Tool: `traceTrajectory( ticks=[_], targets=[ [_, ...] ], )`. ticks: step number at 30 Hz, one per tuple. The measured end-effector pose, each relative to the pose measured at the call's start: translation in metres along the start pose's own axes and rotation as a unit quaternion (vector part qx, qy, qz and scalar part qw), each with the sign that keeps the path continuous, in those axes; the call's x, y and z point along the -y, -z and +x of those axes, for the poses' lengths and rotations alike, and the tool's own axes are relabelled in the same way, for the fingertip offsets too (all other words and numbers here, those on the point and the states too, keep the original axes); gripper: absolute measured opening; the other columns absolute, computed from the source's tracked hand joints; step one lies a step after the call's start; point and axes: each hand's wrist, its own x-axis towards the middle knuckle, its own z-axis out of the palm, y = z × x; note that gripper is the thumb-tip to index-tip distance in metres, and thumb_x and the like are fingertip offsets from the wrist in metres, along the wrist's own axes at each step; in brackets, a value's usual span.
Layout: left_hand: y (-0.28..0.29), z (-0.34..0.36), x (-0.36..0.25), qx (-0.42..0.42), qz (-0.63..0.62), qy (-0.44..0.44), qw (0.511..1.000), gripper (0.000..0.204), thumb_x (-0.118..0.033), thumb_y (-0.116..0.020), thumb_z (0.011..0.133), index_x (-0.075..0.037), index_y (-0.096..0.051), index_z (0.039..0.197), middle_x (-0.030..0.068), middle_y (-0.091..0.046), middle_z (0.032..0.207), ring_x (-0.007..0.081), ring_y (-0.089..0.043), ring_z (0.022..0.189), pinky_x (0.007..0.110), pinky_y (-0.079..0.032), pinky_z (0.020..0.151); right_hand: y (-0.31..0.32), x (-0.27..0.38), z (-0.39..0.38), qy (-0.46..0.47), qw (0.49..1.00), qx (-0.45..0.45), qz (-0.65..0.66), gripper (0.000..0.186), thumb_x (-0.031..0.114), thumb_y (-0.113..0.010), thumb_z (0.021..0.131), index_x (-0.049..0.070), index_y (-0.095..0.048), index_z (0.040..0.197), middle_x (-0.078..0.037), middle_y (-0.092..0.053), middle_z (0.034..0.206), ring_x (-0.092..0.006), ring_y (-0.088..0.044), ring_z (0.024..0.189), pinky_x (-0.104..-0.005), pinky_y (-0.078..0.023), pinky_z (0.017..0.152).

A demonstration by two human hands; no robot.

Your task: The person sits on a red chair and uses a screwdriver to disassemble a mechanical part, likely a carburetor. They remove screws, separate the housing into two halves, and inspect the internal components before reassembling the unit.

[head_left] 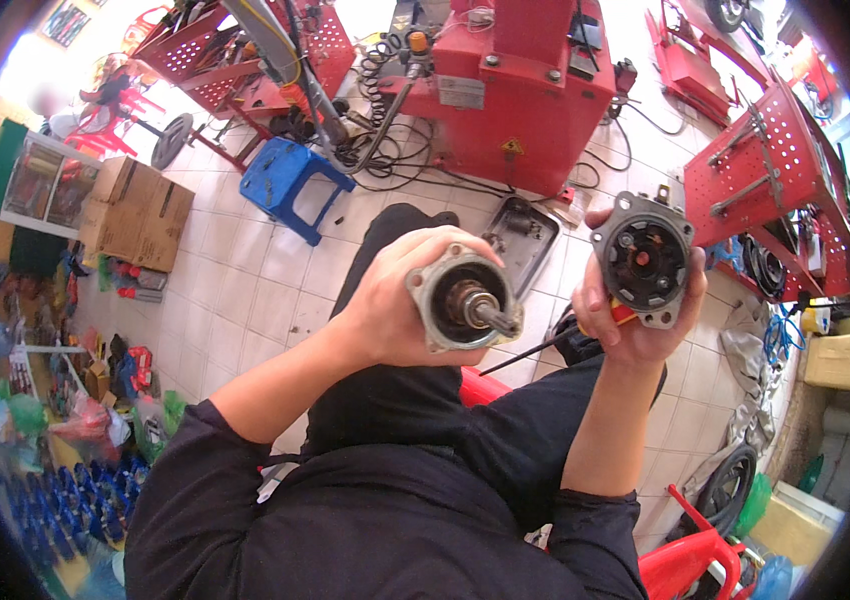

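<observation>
My left hand point(400, 290) is closed round a grey metal motor housing point(428, 332), its open end facing up. A bare metal shaft point(485, 312) sticks out of its middle, above a coppery, rusty-looking part. In my right hand point(600, 310) is the other part, a round motor end housing point(680, 232) with a bolt-hole flange and a dark, slotted inside. Against that palm also lies what looks like a screwdriver point(625, 314) with a red and yellow handle; its thin dark blade points left over my legs. The two housings are held apart.
A dark tray point(537, 232) lies on the tiled floor beyond my knees. Ahead stands a red machine point(515, 120) with cables around its base. A blue stool point(290, 185) and a cardboard box point(140, 215) are at left, a red perforated stand point(765, 160) at right.
</observation>
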Motion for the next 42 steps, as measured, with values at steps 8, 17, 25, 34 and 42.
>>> traceTrajectory(
  ticks=[8, 17, 25, 34, 42],
  targets=[
    [-0.001, -0.003, -0.001, 0.004, -0.011, 0.032, 0.999, 0.062, -0.022, -0.083, 0.05, -0.007, -0.056, 0.103, 0.007, -0.062, 0.097, 0.0265, -0.06, 0.091, 0.036, -0.047, 0.083, 0.002, 0.001, 0.003, -0.006, 0.999, 0.045, 0.005, 0.09, 0.062, -0.036, 0.086, -0.018, -0.031, 0.126, -0.027, -0.059, 0.076, -0.0093, -0.034, 0.03, -0.0214, -0.026, 0.028],
    [-0.003, -0.002, -0.004, 0.005, -0.027, 0.047, 0.999, 0.058, -0.018, -0.082, 0.05, -0.008, -0.057, 0.101, 0.0066, -0.062, 0.094, 0.0257, -0.06, 0.089, 0.035, -0.047, 0.082, -0.004, 0.002, 0.001, 0.005, 1.0, 0.014, -0.003, 0.088, 0.06, -0.038, 0.087, -0.019, -0.031, 0.126, -0.031, -0.06, 0.08, -0.0105, -0.037, 0.028, -0.0212, -0.027, 0.027],
    [-0.003, -0.002, -0.005, 0.007, -0.025, 0.043, 0.999, 0.057, -0.018, -0.082, 0.05, -0.008, -0.057, 0.101, 0.0067, -0.062, 0.094, 0.0258, -0.06, 0.088, 0.035, -0.047, 0.082, 0.004, 0.001, 0.004, -0.006, 0.997, 0.072, 0.011, 0.088, 0.06, -0.038, 0.087, -0.019, -0.031, 0.126, -0.033, -0.059, 0.08, -0.0107, -0.037, 0.028, -0.021, -0.028, 0.027],
    [-0.005, -0.004, -0.003, -0.006, -0.012, 0.055, 0.998, 0.057, -0.02, -0.081, 0.052, -0.008, -0.056, 0.102, 0.007, -0.062, 0.095, 0.0262, -0.061, 0.088, 0.034, -0.047, 0.081, -0.006, 0.003, 0.002, -0.017, 0.998, 0.009, -0.064, 0.092, 0.064, -0.035, 0.085, -0.018, -0.029, 0.127, -0.026, -0.059, 0.076, -0.0105, -0.04, 0.031, -0.0221, -0.032, 0.03],
    [-0.003, 0.003, 0.001, 0.002, 0.023, 0.039, 0.999, 0.054, -0.02, -0.08, 0.055, -0.007, -0.055, 0.102, 0.0079, -0.06, 0.093, 0.0269, -0.061, 0.085, 0.035, -0.047, 0.076, -0.004, -0.004, -0.002, 0.001, 0.984, -0.04, -0.172, 0.098, 0.057, -0.055, 0.078, -0.014, -0.018, 0.134, -0.027, -0.056, 0.086, -0.0118, -0.046, 0.037, -0.0207, -0.036, 0.036]
  ],
)
